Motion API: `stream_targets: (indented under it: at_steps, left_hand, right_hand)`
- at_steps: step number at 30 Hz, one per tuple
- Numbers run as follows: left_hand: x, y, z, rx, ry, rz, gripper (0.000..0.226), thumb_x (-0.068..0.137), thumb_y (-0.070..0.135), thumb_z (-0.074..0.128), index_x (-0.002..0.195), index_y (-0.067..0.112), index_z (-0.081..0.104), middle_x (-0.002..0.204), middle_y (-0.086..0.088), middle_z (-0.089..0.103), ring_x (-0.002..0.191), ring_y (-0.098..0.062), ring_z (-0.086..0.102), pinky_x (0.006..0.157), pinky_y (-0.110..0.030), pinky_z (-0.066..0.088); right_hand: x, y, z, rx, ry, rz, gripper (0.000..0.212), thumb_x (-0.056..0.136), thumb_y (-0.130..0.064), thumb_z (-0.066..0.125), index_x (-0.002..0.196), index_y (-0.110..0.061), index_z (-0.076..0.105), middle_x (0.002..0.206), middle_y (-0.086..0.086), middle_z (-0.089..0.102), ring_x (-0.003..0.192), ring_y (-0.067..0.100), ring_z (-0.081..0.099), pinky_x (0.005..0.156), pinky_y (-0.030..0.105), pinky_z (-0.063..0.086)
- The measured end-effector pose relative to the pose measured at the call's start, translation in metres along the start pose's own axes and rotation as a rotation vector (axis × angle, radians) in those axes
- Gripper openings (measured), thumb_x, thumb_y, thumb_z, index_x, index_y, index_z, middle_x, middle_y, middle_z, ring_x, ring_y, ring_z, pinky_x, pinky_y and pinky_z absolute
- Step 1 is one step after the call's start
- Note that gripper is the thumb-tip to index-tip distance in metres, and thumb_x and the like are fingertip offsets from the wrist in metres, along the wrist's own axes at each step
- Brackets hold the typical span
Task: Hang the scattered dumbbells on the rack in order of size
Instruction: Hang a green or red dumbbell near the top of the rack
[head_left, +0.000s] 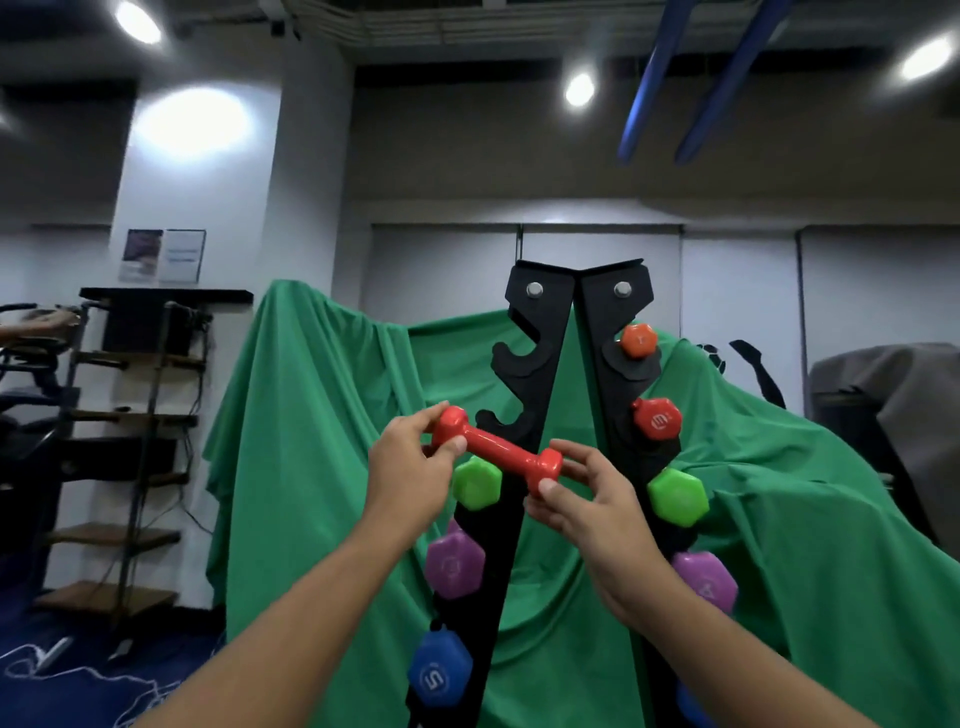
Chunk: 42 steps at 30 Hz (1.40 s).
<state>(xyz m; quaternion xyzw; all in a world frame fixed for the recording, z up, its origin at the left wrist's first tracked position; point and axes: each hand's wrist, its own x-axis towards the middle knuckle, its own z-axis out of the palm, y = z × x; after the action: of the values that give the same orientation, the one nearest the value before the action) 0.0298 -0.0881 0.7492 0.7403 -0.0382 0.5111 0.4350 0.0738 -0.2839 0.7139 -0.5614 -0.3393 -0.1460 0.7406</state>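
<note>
Together, two hands (410, 467) (587, 499) hold one red dumbbell (497, 451).

Partly hidden behind the left hand (410, 467): the near-left head of the red dumbbell (496, 451). Masked by the right hand (597, 499): its other end face. Cut off at the bottom edge: the rack (540, 332) feet, both forearms, and a blue dumbbell (693, 709) low on the right. Unreadably blurred: wall notices (162, 255) far left. Concealed under the green cloth (311, 415): whatever stands behind.
</note>
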Motion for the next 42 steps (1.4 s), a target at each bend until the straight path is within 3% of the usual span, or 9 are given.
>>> stream_targets:
  at_steps: [2,4,9,16,20,26,32,38,42]
  left_hand:
    - [0.020,0.001,0.006,-0.037,0.021,-0.037,0.049,0.093,0.021,0.075,0.139,0.030,0.062,0.116,0.002,0.069,0.081,-0.023,0.070,0.072,-0.038,0.062]
    - [0.041,-0.002,0.012,-0.064,0.042,-0.060,0.048,0.093,0.017,0.074,0.138,0.029,0.063,0.115,0.001,0.071,0.071,-0.016,0.068,0.062,-0.031,0.058]
    - [0.084,-0.015,0.029,-0.121,0.042,-0.100,0.045,0.091,0.012,0.074,0.133,0.027,0.067,0.114,0.011,0.070,0.102,-0.018,0.070,0.095,-0.044,0.059]
    - [0.119,-0.037,0.059,-0.247,-0.038,-0.240,0.029,0.092,0.005,0.069,0.103,0.033,0.069,0.103,0.001,0.074,0.100,-0.021,0.072,0.097,-0.047,0.058]
    - [0.126,-0.035,0.072,-0.366,-0.106,-0.289,0.032,0.097,-0.004,0.061,0.122,0.015,0.068,0.112,-0.008,0.071,0.103,-0.025,0.071,0.096,-0.046,0.059]
    - [0.127,-0.037,0.083,-0.450,-0.251,-0.290,0.043,0.091,-0.014,0.061,0.121,0.016,0.068,0.104,-0.022,0.075,0.085,-0.029,0.076,0.073,-0.036,0.064]
    - [0.118,-0.041,0.091,-0.506,-0.280,-0.314,0.036,0.091,-0.010,0.063,0.119,0.011,0.070,0.071,-0.007,0.074,0.053,-0.014,0.065,0.048,-0.023,0.052]
    - [0.116,-0.034,0.085,-0.364,-0.491,-0.351,0.030,0.099,0.005,0.049,0.077,0.018,0.066,0.057,0.004,0.062,0.048,-0.010,0.056,0.047,-0.022,0.049]
    - [0.115,-0.034,0.081,-0.285,-0.535,-0.356,0.029,0.100,0.015,0.050,0.073,0.019,0.060,0.061,0.005,0.060,0.053,-0.009,0.053,0.049,-0.021,0.048]
  right_hand:
    - [0.012,-0.009,0.006,-0.046,-0.031,-0.037,0.039,0.093,0.004,0.071,0.124,-0.019,0.066,0.127,0.011,0.061,0.100,0.032,0.076,0.091,0.049,0.062]
    - [0.024,-0.016,0.010,-0.138,-0.040,-0.092,0.040,0.089,0.000,0.077,0.120,-0.023,0.067,0.126,0.009,0.062,0.099,0.030,0.076,0.090,0.048,0.062]
    - [0.056,-0.025,0.018,-0.562,0.004,-0.250,0.043,0.081,-0.015,0.088,0.112,-0.036,0.065,0.116,-0.004,0.064,0.077,0.014,0.074,0.082,0.037,0.062]
    - [0.088,-0.021,0.022,-0.820,-0.023,-0.421,0.042,0.080,-0.019,0.088,0.117,-0.028,0.071,0.099,-0.010,0.054,0.086,0.015,0.062,0.089,0.033,0.054]
    - [0.098,-0.018,0.019,-0.944,-0.091,-0.482,0.042,0.088,-0.019,0.079,0.128,-0.027,0.067,0.108,-0.007,0.051,0.100,0.013,0.055,0.092,0.028,0.047]
    - [0.106,-0.012,0.023,-0.997,-0.123,-0.524,0.043,0.092,-0.018,0.075,0.133,-0.026,0.065,0.114,-0.005,0.049,0.107,0.018,0.056,0.096,0.032,0.048]
    - [0.120,-0.018,0.029,-1.070,-0.129,-0.542,0.045,0.093,-0.018,0.075,0.136,-0.025,0.066,0.118,-0.001,0.054,0.112,0.022,0.057,0.096,0.034,0.049]
    - [0.123,-0.023,0.031,-1.124,-0.096,-0.513,0.049,0.095,-0.030,0.073,0.142,-0.024,0.062,0.126,-0.001,0.047,0.118,0.021,0.054,0.101,0.033,0.043]
    - [0.119,-0.020,0.034,-1.172,-0.122,-0.533,0.051,0.098,-0.029,0.069,0.147,-0.021,0.057,0.126,0.000,0.048,0.114,0.022,0.056,0.100,0.036,0.046]
